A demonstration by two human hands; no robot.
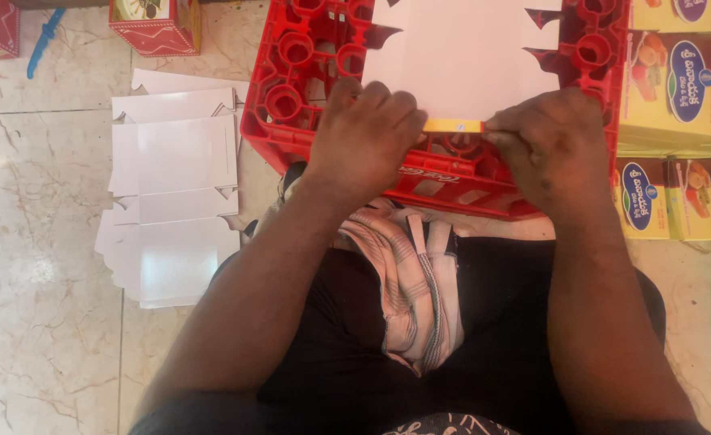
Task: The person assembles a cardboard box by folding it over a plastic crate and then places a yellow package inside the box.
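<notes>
A flat white cardboard box blank lies white side up on a red plastic bottle crate. My left hand presses down on the blank's near edge at the left. My right hand pinches the same edge at the right. Between the two hands a narrow yellow flap of the blank is folded up toward me. Both hands grip the cardboard with bent fingers.
A stack of flat white box blanks lies on the marble floor to the left. Folded yellow printed boxes are stacked at the right. Red boxes stand at the top left. A checked cloth rests on my lap.
</notes>
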